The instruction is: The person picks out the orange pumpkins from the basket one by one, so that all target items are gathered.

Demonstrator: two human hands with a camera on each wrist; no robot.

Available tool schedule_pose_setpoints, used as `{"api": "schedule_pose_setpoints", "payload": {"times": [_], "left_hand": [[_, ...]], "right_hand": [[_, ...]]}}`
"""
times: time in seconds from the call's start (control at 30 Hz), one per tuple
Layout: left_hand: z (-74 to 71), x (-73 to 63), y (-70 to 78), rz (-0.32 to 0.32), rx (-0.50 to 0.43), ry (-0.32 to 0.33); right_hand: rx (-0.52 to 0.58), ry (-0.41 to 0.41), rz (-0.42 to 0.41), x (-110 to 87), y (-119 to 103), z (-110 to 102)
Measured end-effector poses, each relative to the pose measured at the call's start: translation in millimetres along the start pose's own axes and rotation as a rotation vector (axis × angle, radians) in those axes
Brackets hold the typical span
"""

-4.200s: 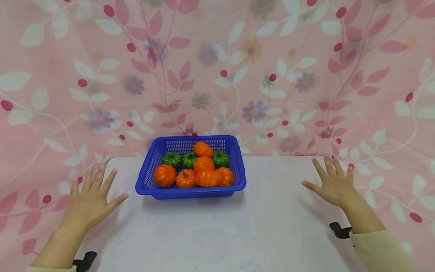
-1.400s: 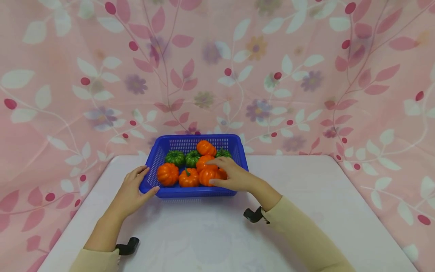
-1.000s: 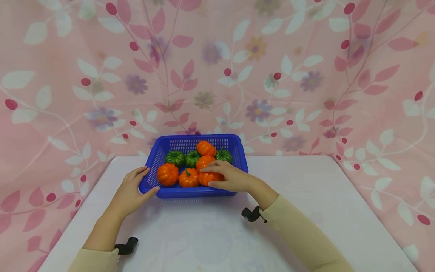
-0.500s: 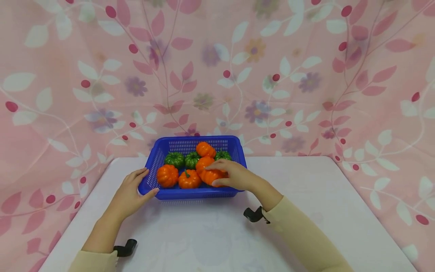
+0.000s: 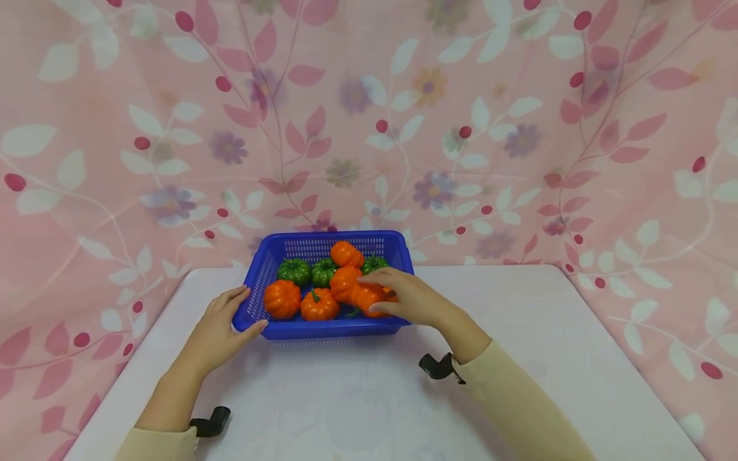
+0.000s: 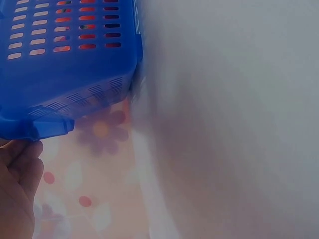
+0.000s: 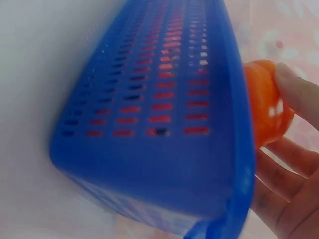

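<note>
Our right hand arches over the right end of the blue basket, thumb and fingers gripping an orange pumpkin there; our left hand, spread wide, touches its left rim. We count five other orange pumpkins, one partly blocked by our hand, and three green pumpkins

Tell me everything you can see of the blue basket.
The blue basket looks like glossy plastic: rectangular and open-topped, with slotted walls and a broad, smooth rim. It stands upright on the white table, toward the far edge. Inside are ribbed orange pumpkins and green pumpkins, with bits of its floor showing between them. The left hand touches its rim at the near left corner. Whether the right hand, at its right end, touches it is unclear.
</note>
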State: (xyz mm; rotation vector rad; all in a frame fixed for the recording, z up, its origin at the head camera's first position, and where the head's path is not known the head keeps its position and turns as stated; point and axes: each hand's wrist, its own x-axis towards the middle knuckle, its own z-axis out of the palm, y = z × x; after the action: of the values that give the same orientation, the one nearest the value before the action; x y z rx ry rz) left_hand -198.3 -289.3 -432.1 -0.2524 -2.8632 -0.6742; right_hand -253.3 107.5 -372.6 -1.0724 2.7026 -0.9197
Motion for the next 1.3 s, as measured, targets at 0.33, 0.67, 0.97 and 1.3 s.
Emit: {"api": "schedule_pose_setpoints", "payload": {"times": [0.33, 0.67, 0.97, 1.3], "left_hand": [[0.2, -1.2, -1.0, -0.008, -0.006, -0.012], [1.5, -3.1, -0.2, -0.006, -0.023, -0.009], [4.2, -3.4, -1.5, -0.002, -0.022, -0.005], [-1.5, -1.5, 2.4, -0.001, -0.02, -0.013]], "right_hand": [[0.058, -0.001, 0.017, -6.1, 7.3, -7.8], [0.065, 0.041, 0.026, -13.4, 10.9, -13.2], [0.133, 0.179, -0.037, -33.3, 26.4, -28.1], [0.199, 0.432, 0.032, -56.7, 54.7, -48.5]]}}
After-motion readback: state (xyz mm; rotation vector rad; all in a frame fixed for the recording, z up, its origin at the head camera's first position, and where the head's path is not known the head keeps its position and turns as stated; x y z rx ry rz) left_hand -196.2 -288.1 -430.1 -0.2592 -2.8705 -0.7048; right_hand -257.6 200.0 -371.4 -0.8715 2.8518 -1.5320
